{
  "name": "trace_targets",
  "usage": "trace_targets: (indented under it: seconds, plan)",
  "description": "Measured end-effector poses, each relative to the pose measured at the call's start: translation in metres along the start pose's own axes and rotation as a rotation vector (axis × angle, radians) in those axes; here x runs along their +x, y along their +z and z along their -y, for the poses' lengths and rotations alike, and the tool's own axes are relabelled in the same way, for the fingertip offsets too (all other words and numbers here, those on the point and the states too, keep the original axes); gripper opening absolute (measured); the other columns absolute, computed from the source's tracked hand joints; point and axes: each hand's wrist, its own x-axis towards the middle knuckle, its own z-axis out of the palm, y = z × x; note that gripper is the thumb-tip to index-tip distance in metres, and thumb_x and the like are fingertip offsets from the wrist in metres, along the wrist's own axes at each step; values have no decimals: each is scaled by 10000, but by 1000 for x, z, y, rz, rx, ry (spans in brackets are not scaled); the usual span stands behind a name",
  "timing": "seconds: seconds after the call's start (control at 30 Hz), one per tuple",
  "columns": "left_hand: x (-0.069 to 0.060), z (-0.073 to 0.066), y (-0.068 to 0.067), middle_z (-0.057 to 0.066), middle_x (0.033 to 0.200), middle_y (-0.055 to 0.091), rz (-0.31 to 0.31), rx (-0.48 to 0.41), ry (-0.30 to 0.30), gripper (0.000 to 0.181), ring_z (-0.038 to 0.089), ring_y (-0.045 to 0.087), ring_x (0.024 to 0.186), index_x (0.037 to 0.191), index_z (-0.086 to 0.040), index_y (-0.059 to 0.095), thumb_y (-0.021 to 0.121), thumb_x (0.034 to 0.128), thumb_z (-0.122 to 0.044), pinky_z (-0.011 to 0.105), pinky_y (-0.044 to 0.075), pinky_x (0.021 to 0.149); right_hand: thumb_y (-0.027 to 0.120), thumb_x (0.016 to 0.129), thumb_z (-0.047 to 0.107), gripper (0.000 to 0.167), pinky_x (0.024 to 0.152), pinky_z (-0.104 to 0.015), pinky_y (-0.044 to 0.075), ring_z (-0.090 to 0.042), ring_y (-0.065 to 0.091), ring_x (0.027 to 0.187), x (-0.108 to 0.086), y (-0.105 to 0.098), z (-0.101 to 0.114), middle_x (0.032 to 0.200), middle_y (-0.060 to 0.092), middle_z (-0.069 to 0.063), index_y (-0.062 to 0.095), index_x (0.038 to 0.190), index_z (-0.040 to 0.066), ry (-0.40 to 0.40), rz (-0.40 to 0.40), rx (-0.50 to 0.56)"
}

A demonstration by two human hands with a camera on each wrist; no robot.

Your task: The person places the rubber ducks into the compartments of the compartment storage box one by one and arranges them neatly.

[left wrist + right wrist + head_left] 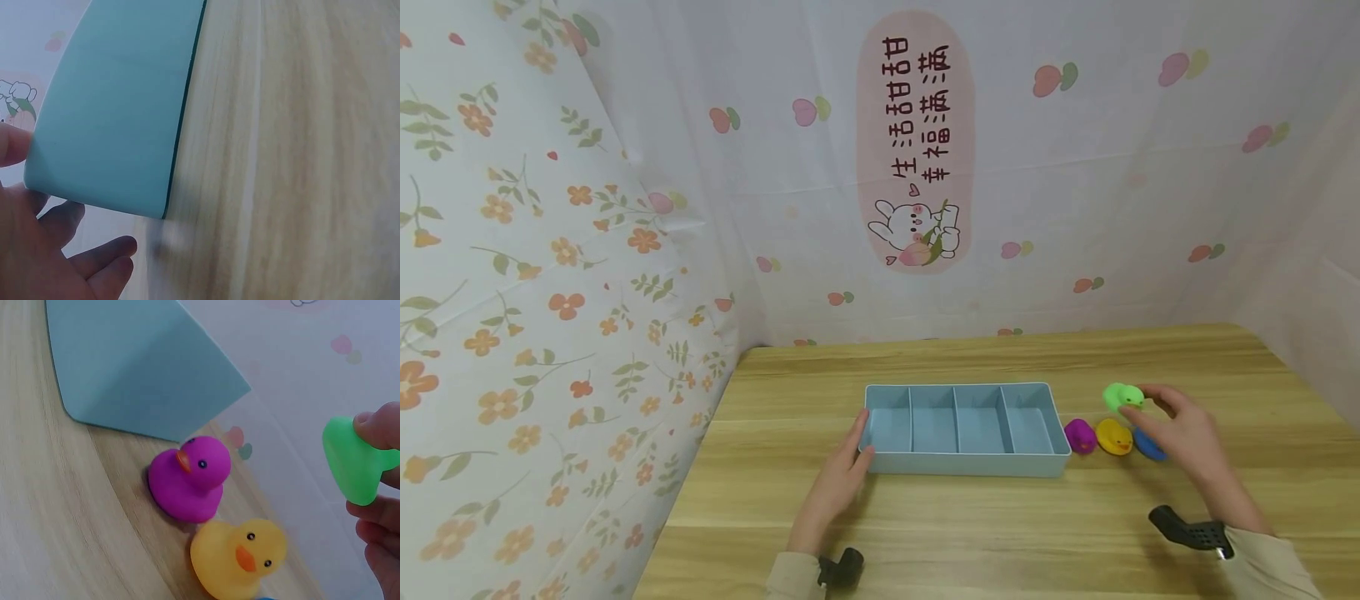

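- At twelve o'clock from the box, a pink panel [917, 142] bears two columns of Chinese characters turned on their side: 生活甜甜 and 幸福满满. At its six o'clock end is a line-drawn rabbit [917, 225] with a peach.
- Around that panel, the white back cloth [1112, 200] carries small pink and orange fruits with green leaves; toward ten o'clock, another white cloth [497, 333] shows orange flowers and leafy sprigs.
- Below lies a desk [955, 533] with pale wood grain. On it sits the light blue box [962, 465], its four compartments in a row.
- Between eight and nine o'clock from the box's centre, the left hand [841, 475] touches the near left corner, its fingers relaxed and slightly spread.
- Between two and three o'clock, the right hand [1187, 433] pinches the green duck [1122, 397] between thumb and fingers.
- Toward three o'clock, the purple duck [1080, 437] is just beside the box, then come the yellow duck [1114, 437] and a blue toy [1148, 446], partly hidden by the right hand.
- Only the left wrist view shows two fingers hanging apart from the box.
- The right wrist view shows the purple and yellow ducks' black-ringed eyes and orange beaks clearly, but just a sliver of the blue toy.
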Motion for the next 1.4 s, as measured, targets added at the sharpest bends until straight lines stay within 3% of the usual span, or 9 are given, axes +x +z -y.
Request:
trace_targets:
  seconds: [0.53,1.03,1.4]
  plan:
    - [0,-1,-1,119,1563,258,-16,21,-1,553,355,287,1413,1528,-117,227,411,1013,-196,537,263,1144,656,890,351,564,932,-706,358,-577,386,1228,3,21,19,1303,488,-316,526,1252,-62,-63,14,-8]
    - [-1,-2,-2,97,1570,247,-2,-6,-32,558,366,281,1413,1535,-153,213,407,1015,-217,548,260,1142,692,862,337,539,941,-711,343,-546,396,1239,4,35,34,1275,528,-294,558,1221,-41,-88,26,4]
    - [-2,-4,0,90,1567,255,-10,-27,-20,556,346,292,1412,1533,-156,220,407,1010,-194,526,265,1147,716,846,290,499,915,-702,367,-496,449,1200,3,49,42,1218,572,-273,582,1194,-41,-132,11,12]
